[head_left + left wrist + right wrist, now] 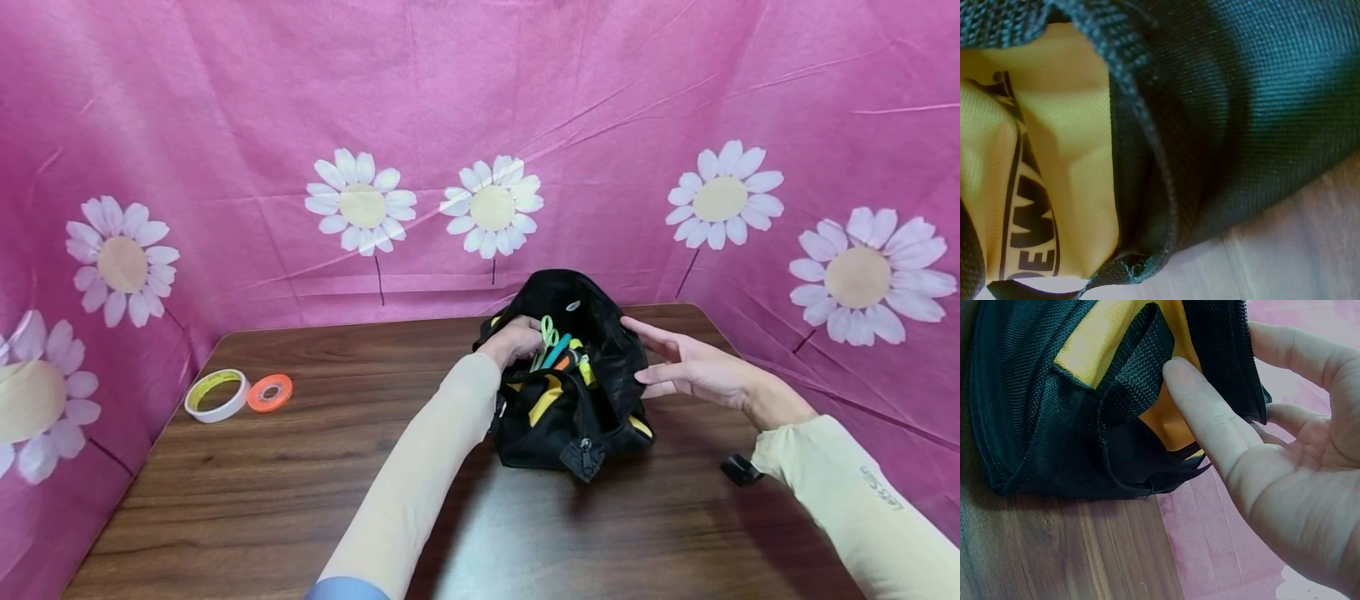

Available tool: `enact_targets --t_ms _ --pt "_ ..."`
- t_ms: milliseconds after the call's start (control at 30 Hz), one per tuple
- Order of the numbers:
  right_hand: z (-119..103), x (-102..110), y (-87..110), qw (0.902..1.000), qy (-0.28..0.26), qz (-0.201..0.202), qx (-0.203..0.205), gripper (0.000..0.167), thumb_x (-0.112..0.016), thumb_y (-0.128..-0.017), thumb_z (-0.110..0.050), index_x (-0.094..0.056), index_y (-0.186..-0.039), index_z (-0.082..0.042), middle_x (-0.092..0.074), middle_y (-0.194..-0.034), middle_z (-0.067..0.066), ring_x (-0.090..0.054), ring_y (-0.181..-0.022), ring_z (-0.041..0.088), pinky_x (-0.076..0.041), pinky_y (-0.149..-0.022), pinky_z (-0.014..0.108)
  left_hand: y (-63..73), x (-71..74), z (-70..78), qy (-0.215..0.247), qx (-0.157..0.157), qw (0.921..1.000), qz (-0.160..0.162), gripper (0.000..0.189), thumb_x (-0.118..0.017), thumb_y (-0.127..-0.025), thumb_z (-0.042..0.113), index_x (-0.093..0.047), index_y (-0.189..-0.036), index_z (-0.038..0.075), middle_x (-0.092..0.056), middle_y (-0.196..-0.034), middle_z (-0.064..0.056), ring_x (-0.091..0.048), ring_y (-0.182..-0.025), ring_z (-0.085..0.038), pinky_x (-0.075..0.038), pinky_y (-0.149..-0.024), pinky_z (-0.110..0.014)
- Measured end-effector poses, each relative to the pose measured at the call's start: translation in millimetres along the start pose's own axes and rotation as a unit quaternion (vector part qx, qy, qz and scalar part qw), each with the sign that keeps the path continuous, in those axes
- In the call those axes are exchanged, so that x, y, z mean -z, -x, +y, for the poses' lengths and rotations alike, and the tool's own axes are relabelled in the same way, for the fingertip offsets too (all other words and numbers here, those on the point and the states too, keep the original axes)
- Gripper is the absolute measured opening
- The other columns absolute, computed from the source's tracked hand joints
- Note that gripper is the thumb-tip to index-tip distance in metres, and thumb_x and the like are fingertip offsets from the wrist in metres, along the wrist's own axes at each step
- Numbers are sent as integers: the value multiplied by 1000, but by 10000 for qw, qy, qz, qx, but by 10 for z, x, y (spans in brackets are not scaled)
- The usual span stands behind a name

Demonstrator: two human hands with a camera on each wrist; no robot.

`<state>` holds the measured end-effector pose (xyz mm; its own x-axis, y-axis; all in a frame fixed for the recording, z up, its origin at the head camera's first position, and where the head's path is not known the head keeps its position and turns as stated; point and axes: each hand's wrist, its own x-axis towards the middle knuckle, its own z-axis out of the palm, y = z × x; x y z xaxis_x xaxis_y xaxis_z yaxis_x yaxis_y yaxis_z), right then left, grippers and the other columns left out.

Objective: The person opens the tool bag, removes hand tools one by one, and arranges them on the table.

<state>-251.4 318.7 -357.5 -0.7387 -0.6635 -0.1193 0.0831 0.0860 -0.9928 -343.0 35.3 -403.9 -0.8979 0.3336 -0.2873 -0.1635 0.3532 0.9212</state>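
The black bag [525, 437] stands between our left hand [517, 340] and our right hand [686, 364], its mouth gaping. We judge its walls soft and foldable, light in themselves but weighted by the tools [557, 352] inside; the webbing strap [1138, 375], by our right hand, looks the surest hold. That hand is spread, fingers nearly straight, touching the bag's side. Our left hand reaches into the mouth beside the green scissors [550, 338]; its fingertips are hidden, so we cannot tell whether it has hold of anything. Below both hands lies the wood-grain tabletop [322, 467]; well left of our left hand rest a white tape roll [225, 411] and an orange tape roll [257, 398]. Beyond hangs pink cloth [577, 75] printed with daisies.
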Motion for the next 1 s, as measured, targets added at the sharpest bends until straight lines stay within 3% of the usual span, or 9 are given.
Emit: enact_targets --t_ms 133,233,300,400,667,767,867,933,1000 --pt "4 5 -2 10000 4 -28 13 91 -56 -98 8 3 -163 -13 14 -165 22 -57 -126 19 -54 -98 45 -35 1 -6 653 101 9977 -129 42 -54 -89 -11 -59 -129 2 -49 -73 1 -40 -54 -10 -35 -52 -20" --pt "8 9 -5 10000 -20 -77 34 91 -56 -98 9 4 -163 -13 14 -165 23 -57 -126 20 -54 -98 46 -54 -10 -11 1167 147 9926 -317 54 -56 -89 -13 -49 -142 0 -59 -98 -5 -54 -73 -13 -47 -64 -23" --pt "13 12 -6 9999 -50 -100 47 91 -55 -98 9 5 -163 -13 15 -165 23 -57 -126 20 -53 -98 46 -57 -15 -13 1268 171 9911 -378 56 -56 -90 -14 -46 -144 -1 -61 -111 -9 -59 -86 -15 -52 -72 -26" --pt "18 18 -5 9999 -77 -119 51 91 -55 -98 9 6 -163 -13 16 -164 23 -57 -125 19 -53 -98 46 -61 -13 -14 1262 224 9908 -422 56 -56 -92 -13 -46 -146 0 -62 -117 -11 -61 -94 -17 -54 -77 -29" --pt "22 21 -7 9999 -48 -106 66 91 -55 -98 9 4 -163 -13 15 -164 24 -57 -126 19 -54 -98 46 -68 -11 19 1846 645 9790 -582 66 -47 -90 -18 -38 -153 3 -64 -127 -20 -67 -99 -26 -58 -92 -41" --pt "25 21 -8 9999 -66 -124 80 91 -55 -98 10 5 -163 -13 15 -164 24 -58 -125 20 -53 -98 46 -53 -23 35 1681 718 9812 -625 43 -48 -96 -10 -52 -138 -3 -64 -118 -20 -65 -89 -24 -56 -96 -43" --pt "28 21 -11 9998 -106 -148 86 91 -54 -98 10 5 -163 -13 15 -164 25 -58 -125 20 -53 -98 47 -31 -37 41 1218 642 9889 -561 7 -57 -101 3 -61 -101 -2 -62 -105 -14 -60 -80 -20 -58 -93 -40" --pt "28 21 -15 9998 -118 -156 85 91 -54 -98 10 5 -163 -13 16 -164 25 -59 -124 20 -53 -98 47 -19 -47 40 988 613 9921 -477 16 -62 -100 8 -57 -86 4 -61 -99 -9 -58 -76 -18 -60 -88 -37" --pt "29 21 -19 9998 -122 -157 88 91 -54 -98 10 5 -163 -13 16 -164 25 -59 -124 20 -54 -98 47 -16 -54 35 928 625 9930 -390 21 -64 -100 10 -56 -81 7 -60 -93 -6 -58 -73 -16 -61 -81 -33"
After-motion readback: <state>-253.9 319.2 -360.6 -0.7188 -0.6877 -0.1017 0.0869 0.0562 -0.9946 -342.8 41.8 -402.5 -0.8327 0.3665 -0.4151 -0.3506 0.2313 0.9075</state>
